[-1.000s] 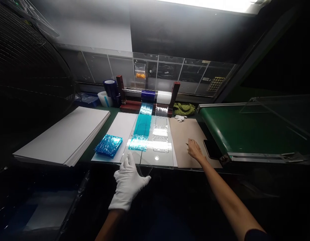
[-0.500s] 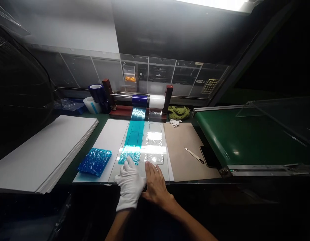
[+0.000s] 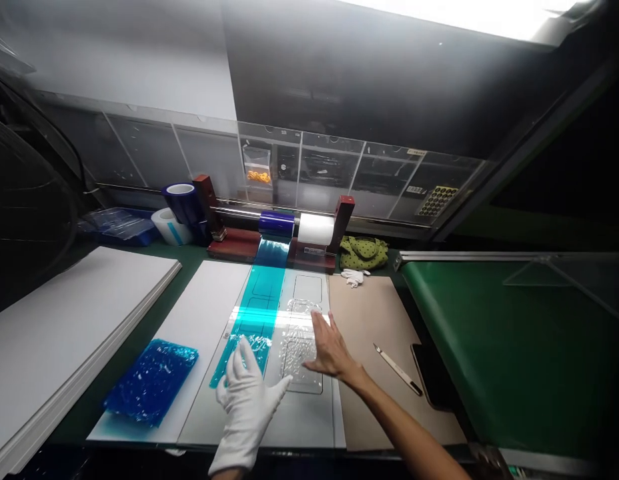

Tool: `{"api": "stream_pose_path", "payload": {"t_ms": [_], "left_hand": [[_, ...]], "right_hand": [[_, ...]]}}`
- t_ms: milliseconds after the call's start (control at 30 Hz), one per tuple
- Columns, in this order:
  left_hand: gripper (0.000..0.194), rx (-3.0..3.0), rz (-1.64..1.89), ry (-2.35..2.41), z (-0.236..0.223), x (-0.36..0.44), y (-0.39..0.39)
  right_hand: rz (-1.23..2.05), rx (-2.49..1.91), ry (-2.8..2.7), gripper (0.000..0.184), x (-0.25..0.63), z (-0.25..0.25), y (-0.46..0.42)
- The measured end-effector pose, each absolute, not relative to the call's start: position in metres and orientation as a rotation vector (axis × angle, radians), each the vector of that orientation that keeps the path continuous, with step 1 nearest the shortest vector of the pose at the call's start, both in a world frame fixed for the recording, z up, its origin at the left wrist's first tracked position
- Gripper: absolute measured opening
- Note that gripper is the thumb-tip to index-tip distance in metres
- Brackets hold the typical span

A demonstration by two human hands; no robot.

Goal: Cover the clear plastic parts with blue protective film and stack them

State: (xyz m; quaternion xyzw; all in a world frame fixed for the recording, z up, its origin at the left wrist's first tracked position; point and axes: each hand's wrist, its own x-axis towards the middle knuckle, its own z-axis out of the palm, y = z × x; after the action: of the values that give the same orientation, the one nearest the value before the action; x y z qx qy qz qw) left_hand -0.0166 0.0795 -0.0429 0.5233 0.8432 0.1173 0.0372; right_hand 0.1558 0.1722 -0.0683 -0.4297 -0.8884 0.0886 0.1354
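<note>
My left hand (image 3: 247,400), in a white glove, is over the lower end of a blue film strip (image 3: 262,293), fingers apart and thumb out to the side. The strip runs down from a blue film roll (image 3: 276,225) onto a flat pale sheet (image 3: 209,413) marked with black rounded outlines. My bare right hand (image 3: 329,347), fingers and thumb spread, is at the right edge of a clear wrinkled film piece (image 3: 297,347). Whether either hand touches its film I cannot tell. A white roll (image 3: 316,229) sits beside the blue one on the same rod.
A crinkled blue film stack (image 3: 152,383) and a pile of white sheets (image 3: 74,333) lie left. To the right are brown board (image 3: 362,320), a craft knife (image 3: 397,369), a phone (image 3: 432,377) and a green conveyor belt (image 3: 499,347). Spare rolls (image 3: 172,227) stand behind.
My hands have moved apart; the right has gone up and right, onto the clear film's edge. The left hand's thumb is now spread. The view has shifted, bringing the bench nearer.
</note>
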Motion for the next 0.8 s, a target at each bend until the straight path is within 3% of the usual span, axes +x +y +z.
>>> {"api": "stream_pose_path", "payload": {"t_ms": [300,800], "left_hand": [[0.101,1.391,0.16,2.59,-0.1,-0.02,0.06],[0.099,1.28,0.059,2.586,-0.091,-0.018,0.087]], "right_hand": [[0.02,-1.237,-2.728,0.117,0.204,-0.077,0.306],[0.006,-1.069,-2.796,0.116,0.192,-0.098,0.362]]}}
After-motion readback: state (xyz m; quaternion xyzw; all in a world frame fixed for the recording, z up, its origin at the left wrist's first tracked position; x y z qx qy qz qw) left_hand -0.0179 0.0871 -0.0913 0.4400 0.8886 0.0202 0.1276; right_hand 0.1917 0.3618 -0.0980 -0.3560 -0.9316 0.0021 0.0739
